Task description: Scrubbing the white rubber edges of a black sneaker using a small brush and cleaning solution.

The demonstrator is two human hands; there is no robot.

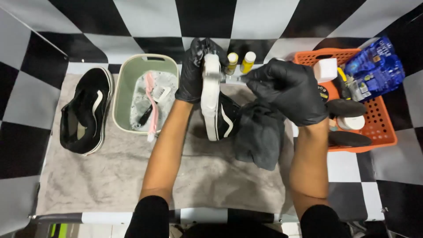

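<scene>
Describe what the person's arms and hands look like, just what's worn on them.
Both the left hand and the right hand wear black, slightly glossy disposable gloves that end at the wrists. The forearms are bare from wrist to above the elbow. Black sleeves cover the upper arms at the bottom edge of the view. No watch, jewellery or markings show.
</scene>
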